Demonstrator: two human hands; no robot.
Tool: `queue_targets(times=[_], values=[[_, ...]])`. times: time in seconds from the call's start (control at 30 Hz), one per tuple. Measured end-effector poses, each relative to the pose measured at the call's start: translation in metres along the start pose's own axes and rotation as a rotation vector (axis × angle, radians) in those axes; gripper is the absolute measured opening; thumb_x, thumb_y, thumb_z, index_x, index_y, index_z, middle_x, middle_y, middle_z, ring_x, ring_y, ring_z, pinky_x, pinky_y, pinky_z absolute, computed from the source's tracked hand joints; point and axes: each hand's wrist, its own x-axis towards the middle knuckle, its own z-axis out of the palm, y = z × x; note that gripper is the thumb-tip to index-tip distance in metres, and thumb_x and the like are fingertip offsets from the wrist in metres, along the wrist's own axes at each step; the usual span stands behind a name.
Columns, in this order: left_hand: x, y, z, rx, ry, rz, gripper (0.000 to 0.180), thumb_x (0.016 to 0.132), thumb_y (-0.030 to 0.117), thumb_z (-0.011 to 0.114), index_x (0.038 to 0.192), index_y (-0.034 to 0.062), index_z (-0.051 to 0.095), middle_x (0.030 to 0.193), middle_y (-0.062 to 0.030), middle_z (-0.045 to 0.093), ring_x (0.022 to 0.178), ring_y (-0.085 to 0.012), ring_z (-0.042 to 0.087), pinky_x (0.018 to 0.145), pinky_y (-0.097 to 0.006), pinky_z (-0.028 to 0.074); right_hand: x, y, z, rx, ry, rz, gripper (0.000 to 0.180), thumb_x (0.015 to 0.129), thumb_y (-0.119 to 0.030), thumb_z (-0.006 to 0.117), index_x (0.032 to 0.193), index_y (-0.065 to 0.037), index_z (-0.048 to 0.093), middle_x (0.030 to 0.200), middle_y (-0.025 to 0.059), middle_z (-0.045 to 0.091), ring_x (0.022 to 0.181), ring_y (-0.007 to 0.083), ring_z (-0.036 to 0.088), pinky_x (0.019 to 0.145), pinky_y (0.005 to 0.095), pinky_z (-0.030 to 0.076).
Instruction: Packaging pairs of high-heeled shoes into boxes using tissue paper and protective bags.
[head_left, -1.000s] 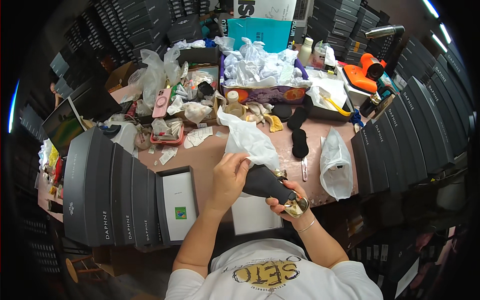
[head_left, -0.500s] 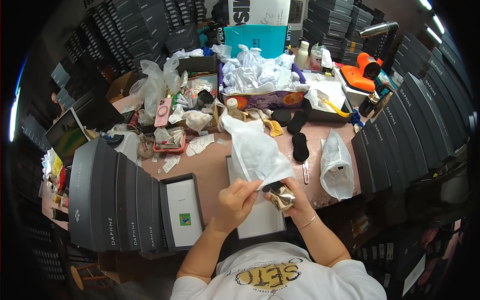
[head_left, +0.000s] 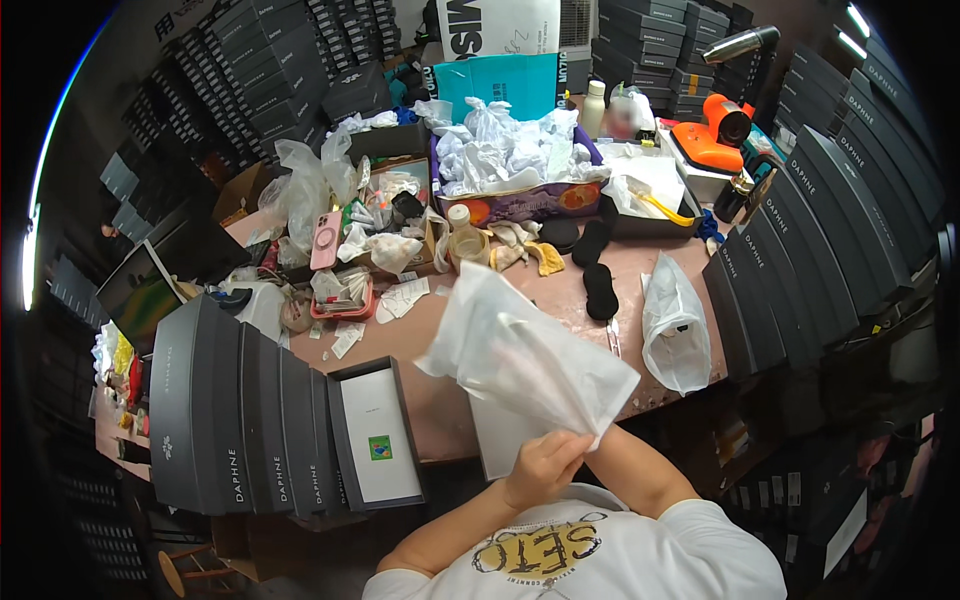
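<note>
A white translucent cloth bag (head_left: 525,355) hangs slanted in front of me, above the pink table (head_left: 440,385). My left hand (head_left: 548,465) is closed on the bag's near lower edge, fingers pinched together. My right forearm (head_left: 640,470) runs up to the bag's mouth; the right hand itself is hidden by the white cloth, as is anything in it. Under the bag, part of a pale box or lid (head_left: 495,435) shows. A second white bag (head_left: 677,335), puffed out with something dark at its middle, lies on the right of the table.
Dark shoe boxes (head_left: 215,420) stand at left beside an open box (head_left: 378,435) with a white inside. More boxes (head_left: 800,250) lean at right. Behind are a purple carton (head_left: 535,203) of crumpled paper, black oval pads (head_left: 600,290), a bottle (head_left: 467,240) and an orange device (head_left: 715,140).
The bag has swung nearer and to the right, and my left hand has moved down and right with its edge. The gold shoe-like item in my right hand has gone out of sight behind the cloth.
</note>
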Motion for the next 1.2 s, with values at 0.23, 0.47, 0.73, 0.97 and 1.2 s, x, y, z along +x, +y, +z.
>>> queue_targets(times=[0.23, 0.47, 0.73, 0.97, 1.2], values=[[-0.017, 0.017, -0.001, -0.157, -0.157, 0.030, 0.037, 0.070, -0.001, 0.071, 0.107, -0.0016, 0.063, 0.086, -0.0118, 0.064, 0.070, -0.0248, 0.064, 0.056, -0.032, 0.052, 0.002, -0.011, 0.014, 0.344, 0.059, 0.075, 0.052, 0.091, -0.027, 0.055, 0.137, -0.005, 0.042, 0.134, 0.0150, 0.049, 0.122, 0.0247, 0.049, 0.103, 0.0385, 0.041], [-0.052, -0.002, -0.054, -0.496, 0.442, -0.774, 0.080, 0.078, 0.047, 0.073, 0.136, 0.0032, 0.040, 0.131, -0.0095, 0.050, 0.119, -0.0217, 0.049, 0.100, -0.042, 0.040, -0.010, -0.014, 0.028, 0.480, 0.077, 0.106, 0.055, 0.092, -0.030, 0.055, 0.139, -0.006, 0.040, 0.135, 0.0157, 0.048, 0.123, 0.0241, 0.050, 0.103, 0.0383, 0.040], [-0.031, -0.047, -0.117, -1.016, 1.106, -1.036, 0.053, 0.083, 0.019, 0.064, 0.130, 0.0035, 0.048, 0.126, -0.0118, 0.055, 0.113, -0.0271, 0.056, 0.098, -0.044, 0.046, -0.057, -0.026, 0.050, -0.313, -0.259, 0.113, 0.058, 0.093, -0.032, 0.055, 0.142, -0.007, 0.037, 0.137, 0.0165, 0.046, 0.123, 0.0234, 0.050, 0.104, 0.0382, 0.040], [-0.038, -0.039, -0.039, -0.548, 0.947, -0.797, 0.054, 0.081, 0.002, 0.063, 0.132, 0.0002, 0.044, 0.123, -0.0106, 0.055, 0.113, -0.0255, 0.055, 0.101, -0.037, 0.042, -0.080, -0.069, 0.025, 1.346, 0.115, 0.275, 0.087, 0.089, -0.031, 0.065, 0.150, -0.005, 0.009, 0.146, 0.0159, 0.035, 0.131, 0.0319, 0.041, 0.107, 0.0393, 0.034], [-0.069, -0.027, -0.082, -0.111, 0.121, -1.136, 0.015, 0.079, 0.011, 0.073, 0.088, -0.0010, 0.069, 0.091, -0.0128, 0.067, 0.085, -0.0206, 0.064, 0.079, -0.033, 0.050, -0.047, 0.005, -0.005, -0.361, -0.067, 0.015, 0.096, 0.076, -0.030, 0.074, 0.148, -0.002, 0.016, 0.131, 0.0317, 0.043, 0.119, 0.0405, 0.048, 0.100, 0.0423, 0.040]])
